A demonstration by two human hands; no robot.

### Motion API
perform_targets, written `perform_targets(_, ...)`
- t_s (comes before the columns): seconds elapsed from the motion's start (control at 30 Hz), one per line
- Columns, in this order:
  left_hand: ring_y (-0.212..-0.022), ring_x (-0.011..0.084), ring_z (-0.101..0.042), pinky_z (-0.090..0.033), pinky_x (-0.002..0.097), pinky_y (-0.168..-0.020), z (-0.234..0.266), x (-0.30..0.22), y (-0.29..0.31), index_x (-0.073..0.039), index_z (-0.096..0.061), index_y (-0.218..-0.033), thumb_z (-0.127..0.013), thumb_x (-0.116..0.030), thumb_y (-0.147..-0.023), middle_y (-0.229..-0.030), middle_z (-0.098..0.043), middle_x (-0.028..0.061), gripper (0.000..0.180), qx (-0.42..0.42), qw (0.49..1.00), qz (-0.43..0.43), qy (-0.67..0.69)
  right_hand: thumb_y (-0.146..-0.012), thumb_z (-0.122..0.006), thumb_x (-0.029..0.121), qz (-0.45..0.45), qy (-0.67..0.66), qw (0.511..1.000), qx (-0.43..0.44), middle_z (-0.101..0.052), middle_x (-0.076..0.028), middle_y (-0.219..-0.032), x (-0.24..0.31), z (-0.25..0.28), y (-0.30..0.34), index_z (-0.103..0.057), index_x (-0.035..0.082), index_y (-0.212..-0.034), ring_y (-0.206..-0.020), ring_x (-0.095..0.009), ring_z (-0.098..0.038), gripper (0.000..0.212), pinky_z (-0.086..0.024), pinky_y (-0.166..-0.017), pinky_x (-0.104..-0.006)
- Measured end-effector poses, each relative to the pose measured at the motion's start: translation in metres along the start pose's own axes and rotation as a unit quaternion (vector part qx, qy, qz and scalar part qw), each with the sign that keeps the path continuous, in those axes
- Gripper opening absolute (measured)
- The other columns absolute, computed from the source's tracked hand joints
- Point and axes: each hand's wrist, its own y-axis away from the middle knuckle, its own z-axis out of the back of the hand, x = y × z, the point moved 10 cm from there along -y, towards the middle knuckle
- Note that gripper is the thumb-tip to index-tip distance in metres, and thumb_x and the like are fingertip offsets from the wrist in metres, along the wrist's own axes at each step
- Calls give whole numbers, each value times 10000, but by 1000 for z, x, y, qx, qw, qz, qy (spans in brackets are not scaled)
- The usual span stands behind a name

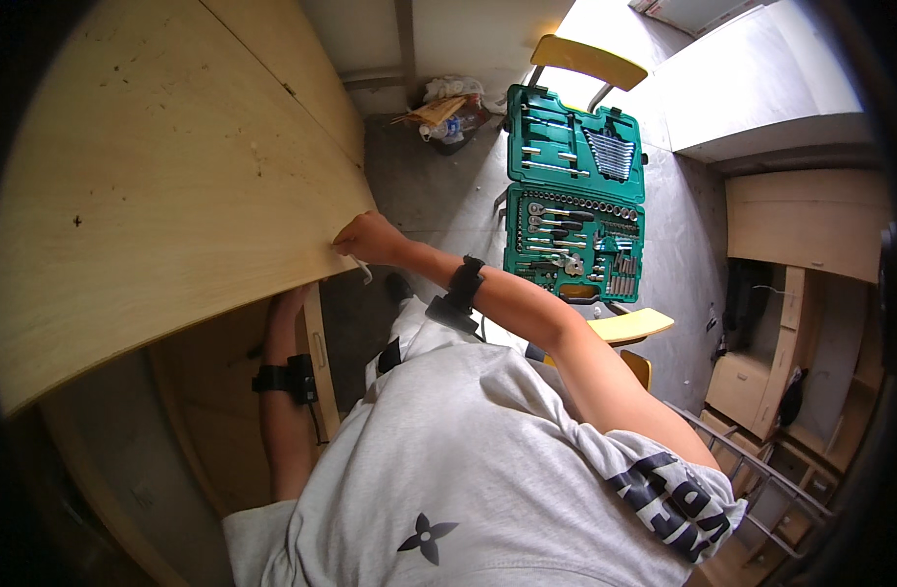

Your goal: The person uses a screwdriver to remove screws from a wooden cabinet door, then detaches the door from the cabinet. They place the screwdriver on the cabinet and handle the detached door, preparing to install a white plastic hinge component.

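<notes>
The right hand [372, 238] was positioned at the near right edge of the wooden table [184, 186], with its fingers curled in a clenched grip. A short, pale bent rod [364, 270] was grasped by it; the upper end of the rod was covered by the fingers, and the bent lower end was left projecting below them, beside the table edge. The left hand [290, 304] was placed beneath the same edge, next to a wooden panel [315, 338] fitted with a slotted handle [320, 353]. Its fingers were largely concealed by the table top, so whether anything was gripped by it could not be determined. A black strap [465, 279] was fastened around the right forearm, and a second black band [284, 379] was worn on the left.

A green tool case [513, 137] was laid unfolded to the right of the table, well apart from both hands. Wrenches [612, 155] were seated in its far half; ratchets [558, 212] and sockets [605, 204] were stored in its near half. Yellow chair parts [593, 61] were seen beyond the case and at its near end. A plastic bottle [438, 130] was heaped with other refuse near the wall.
</notes>
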Motion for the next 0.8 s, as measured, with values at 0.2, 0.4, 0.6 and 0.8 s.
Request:
perform_targets(0.2,-964,224,-521,-452,358,-829,-4,4,-3,-72,-476,-1161,-524,-386,-910,-1119,-519,88,405,38,998,20,51,-705,-641,204,6,6,1000,-7,-668,-114,-796,-1,0,1,-709,81,-838,-754,-300,-638,194,-491,-704,-385)
perform_targets(0.4,-968,203,-530,-462,359,-829,-11,-2,6,-66,-472,-1178,-518,-371,-919,-1133,-518,68,402,7,999,12,37,-720,-631,233,10,39,999,-9,-667,-109,-793,-3,-4,-2,-710,90,-839,-766,-294,-636,202,-490,-707,-378)
perform_targets(0.6,-806,165,-524,-459,302,-704,-30,-28,13,-66,-488,-1092,-531,-322,-924,-952,-530,62,310,-10,990,-70,-119,-717,-655,163,-22,48,999,0,-661,-116,-788,-1,-1,0,-701,72,-861,-736,-268,-642,176,-496,-681,-342)
perform_targets(0.8,-875,197,-527,-458,334,-764,-21,-38,11,-46,-497,-1119,-607,-314,-868,-1011,-527,78,383,-61,970,-34,-232,-736,-663,184,3,29,1000,-6,-657,-127,-779,6,4,3,-698,70,-873,-708,-278,-642,182,-505,-658,-336)
